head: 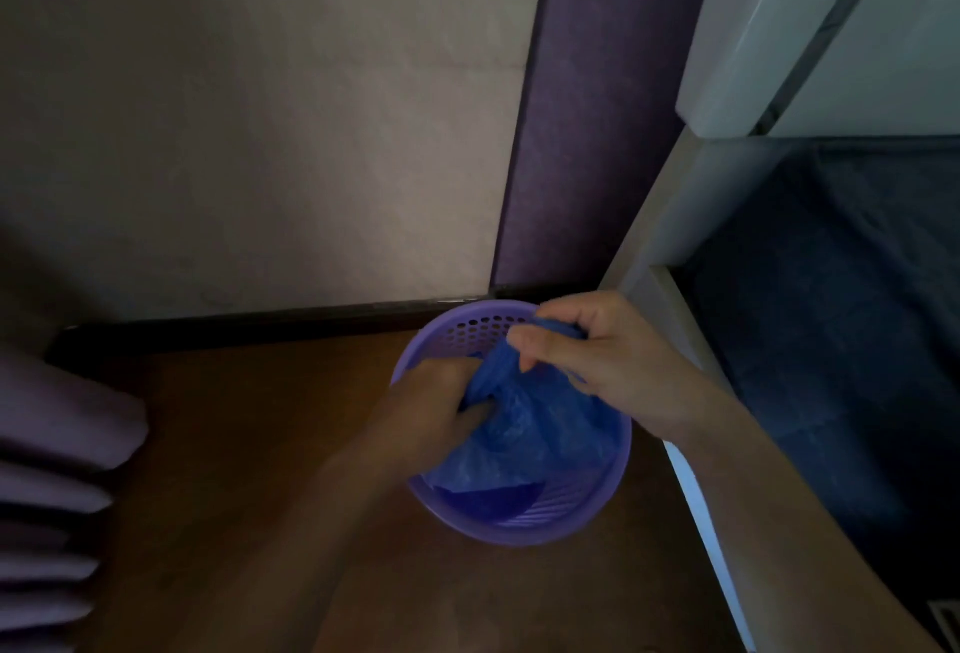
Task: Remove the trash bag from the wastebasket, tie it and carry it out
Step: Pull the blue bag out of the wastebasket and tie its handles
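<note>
Leftmost, folded lilac fabric lies on the brown wooden floor. Further right, the left hand is clenched around the gathered blue plastic trash bag, which sits inside the round lilac perforated plastic wastebasket near the wall. Above it, the right hand pinches the bag's bunched top. Beside them stands a white frame holding dark blue fabric.

Blue plastic trash bag, thin and crinkled, sits inside round lilac wastebasket; bag mouth gathered upward into bunched neck above rim. Wastebasket upright on brown floor by wall corner, sides perforated near rim, slotted lower down, bag filling right and near part of interior.
</note>
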Action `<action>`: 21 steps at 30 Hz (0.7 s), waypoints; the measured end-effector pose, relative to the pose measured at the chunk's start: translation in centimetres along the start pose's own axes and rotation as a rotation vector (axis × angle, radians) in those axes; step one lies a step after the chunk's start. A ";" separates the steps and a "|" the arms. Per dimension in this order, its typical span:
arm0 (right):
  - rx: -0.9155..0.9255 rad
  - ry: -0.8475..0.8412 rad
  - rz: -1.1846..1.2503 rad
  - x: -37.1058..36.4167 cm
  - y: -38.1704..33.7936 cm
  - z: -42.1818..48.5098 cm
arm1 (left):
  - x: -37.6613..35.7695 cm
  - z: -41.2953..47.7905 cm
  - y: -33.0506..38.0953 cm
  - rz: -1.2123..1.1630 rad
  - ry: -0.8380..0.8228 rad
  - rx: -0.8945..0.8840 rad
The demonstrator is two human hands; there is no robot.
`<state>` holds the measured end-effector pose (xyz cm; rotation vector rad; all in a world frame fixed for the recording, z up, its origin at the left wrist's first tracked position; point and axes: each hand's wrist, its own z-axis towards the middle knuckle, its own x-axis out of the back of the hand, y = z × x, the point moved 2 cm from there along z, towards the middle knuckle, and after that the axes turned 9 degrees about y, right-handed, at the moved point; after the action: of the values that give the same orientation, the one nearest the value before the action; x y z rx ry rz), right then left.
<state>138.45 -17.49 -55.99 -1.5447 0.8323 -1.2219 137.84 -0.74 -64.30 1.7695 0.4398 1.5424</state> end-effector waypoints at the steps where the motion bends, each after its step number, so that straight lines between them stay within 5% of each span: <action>1: 0.004 0.052 0.066 0.0 0.5 0.2 | 0.0 -0.1 0.3 -0.008 0.013 -0.014; 7: -0.175 0.263 0.436 -1.0 3.6 1.7 | 0.8 -1.2 1.8 -0.076 0.358 -0.046; 12: -0.220 0.314 0.295 -2.1 4.6 2.0 | 1.6 -2.3 2.8 -0.135 0.353 -0.075; 18: -0.314 0.049 0.074 -1.8 4.5 1.1 | 2.5 -2.6 2.1 0.031 0.428 -0.229; 21: -0.217 0.026 -0.059 -1.3 3.8 0.9 | 2.6 -2.4 1.9 0.085 0.440 -0.213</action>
<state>139.14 -17.21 -60.01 -1.7405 0.9677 -1.2277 135.69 0.44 -61.12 1.2995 0.3954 1.9678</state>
